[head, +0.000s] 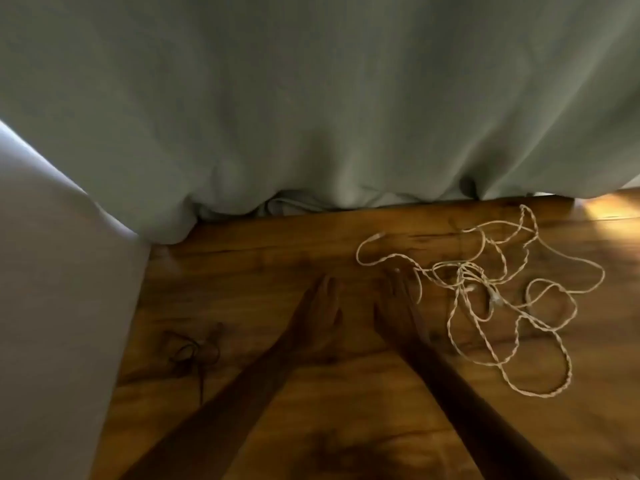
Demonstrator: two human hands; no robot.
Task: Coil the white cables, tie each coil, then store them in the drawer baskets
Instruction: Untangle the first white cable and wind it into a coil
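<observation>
Hands (320, 310) flat; white cables (465, 271) tangled R, no axis.

Cables (485, 296) lie right of both hands (320, 317) on floor (311, 410).

Head cam, steep downward, close over wood floor (311, 427).

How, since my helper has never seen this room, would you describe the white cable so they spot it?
Find the grey-green bedsheet hanging to the brown wooden floor. Right of the right hand sprawls the white twisted cable, a loose tangle; the small dark cord to the left is much smaller.
</observation>
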